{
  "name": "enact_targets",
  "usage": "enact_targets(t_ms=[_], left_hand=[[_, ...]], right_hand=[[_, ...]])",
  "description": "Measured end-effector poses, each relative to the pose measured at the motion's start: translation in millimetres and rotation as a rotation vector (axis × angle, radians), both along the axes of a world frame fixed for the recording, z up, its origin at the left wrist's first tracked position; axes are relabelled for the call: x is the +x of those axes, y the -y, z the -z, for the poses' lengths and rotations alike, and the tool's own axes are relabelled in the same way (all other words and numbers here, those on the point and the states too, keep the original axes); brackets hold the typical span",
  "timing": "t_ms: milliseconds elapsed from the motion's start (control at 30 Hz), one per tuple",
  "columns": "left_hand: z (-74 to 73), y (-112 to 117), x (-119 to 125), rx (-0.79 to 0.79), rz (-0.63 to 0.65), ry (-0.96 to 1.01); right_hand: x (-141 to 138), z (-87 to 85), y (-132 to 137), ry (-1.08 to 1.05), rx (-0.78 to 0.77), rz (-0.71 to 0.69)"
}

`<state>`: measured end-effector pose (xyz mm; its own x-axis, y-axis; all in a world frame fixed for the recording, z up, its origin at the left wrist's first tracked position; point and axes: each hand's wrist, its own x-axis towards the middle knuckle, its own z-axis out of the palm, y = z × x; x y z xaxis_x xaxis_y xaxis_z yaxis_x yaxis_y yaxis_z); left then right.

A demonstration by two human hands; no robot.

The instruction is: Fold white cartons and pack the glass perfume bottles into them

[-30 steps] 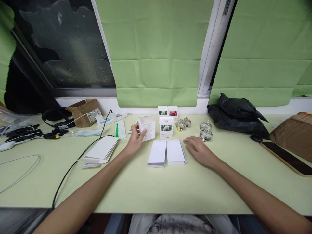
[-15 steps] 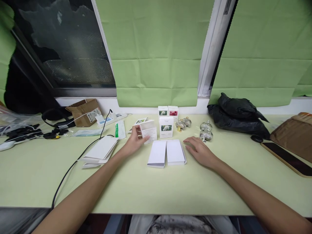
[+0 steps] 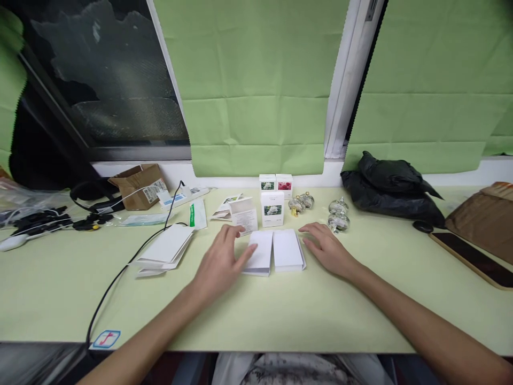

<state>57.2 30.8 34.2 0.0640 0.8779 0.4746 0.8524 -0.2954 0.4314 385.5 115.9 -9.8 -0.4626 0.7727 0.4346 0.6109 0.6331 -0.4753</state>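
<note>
My left hand (image 3: 222, 262) lies open on the table, its fingertips touching the left one of two flat white folded cartons (image 3: 260, 252). My right hand (image 3: 326, 248) rests open and flat just right of the right-hand carton (image 3: 287, 249). A small white box (image 3: 244, 215) with printed text stands behind my left hand, no longer held. Three small boxes with flower pictures (image 3: 273, 208) stand behind the cartons. Small glass bottles (image 3: 339, 215) lie beyond my right hand.
A stack of flat white cartons (image 3: 164, 248) and a black cable (image 3: 120, 272) lie at the left. A cardboard box (image 3: 139, 184) and a power strip sit at the back left. A black bag (image 3: 390, 184), a phone (image 3: 473, 259) and a brown parcel are at the right.
My left hand set the small white box down upright behind the cartons, let it go, and moved back to the left flat carton. My right hand stayed in place.
</note>
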Motion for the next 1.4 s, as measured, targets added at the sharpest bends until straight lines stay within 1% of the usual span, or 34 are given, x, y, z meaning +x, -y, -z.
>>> enact_targets(t_ms=[67, 133, 233, 300, 567, 700, 767, 833, 900, 967, 1033, 1167, 1267, 1333, 1400], left_hand=[[11.4, 7.2, 7.0, -0.126, -0.039, -0.039], [19.8, 6.1, 9.6, -0.22, -0.073, -0.068], [23.7, -0.7, 9.7, -0.324, -0.089, -0.104], [23.3, -3.1, 9.7, -0.349, -0.078, -0.096], [27.4, 5.3, 2.4, -0.306, 0.021, 0.026], [28.7, 15.3, -1.8, -0.329, 0.013, 0.095], [30.0, 21.0, -2.9, -0.311, 0.008, 0.11], [32.1, 25.2, -4.1, -0.264, 0.005, 0.111], [34.3, 26.9, -5.6, -0.239, 0.0, 0.105], [35.3, 26.0, -7.0, -0.243, -0.013, 0.098], [35.0, 23.9, -8.1, -0.26, -0.033, 0.092], [34.3, 21.0, -9.8, -0.299, -0.048, 0.088], [36.0, 20.8, -11.6, -0.277, -0.036, 0.124], [36.7, 20.4, -12.3, -0.252, -0.016, 0.198], [35.6, 19.1, -11.8, -0.261, 0.023, 0.349]], right_hand=[[-1.5, -2.3, 2.8, -0.015, 0.016, -0.015], [-2.4, -4.5, 5.9, -0.027, 0.034, -0.036], [-3.7, -7.2, 10.4, -0.044, 0.055, -0.067], [-4.9, -8.2, 12.9, -0.049, 0.068, -0.085], [-7.1, -10.7, 18.0, -0.037, 0.106, -0.141], [-9.7, -17.4, 23.3, -0.027, 0.142, -0.149], [-14.8, -22.4, 29.2, -0.01, 0.172, -0.165], [-22.7, -27.8, 36.8, 0.028, 0.206, -0.215], [-32.8, -32.6, 44.9, 0.085, 0.25, -0.303], [-43.9, -36.2, 52.1, 0.146, 0.28, -0.375], [-54.8, -38.0, 57.2, 0.204, 0.295, -0.403], [-72.9, -37.8, 61.1, 0.3, 0.319, -0.372], [-80.7, -38.0, 61.8, 0.304, 0.284, -0.332], [-83.2, -39.0, 62.6, 0.264, 0.241, -0.309], [-84.2, -40.2, 63.2, 0.204, 0.187, -0.29]])
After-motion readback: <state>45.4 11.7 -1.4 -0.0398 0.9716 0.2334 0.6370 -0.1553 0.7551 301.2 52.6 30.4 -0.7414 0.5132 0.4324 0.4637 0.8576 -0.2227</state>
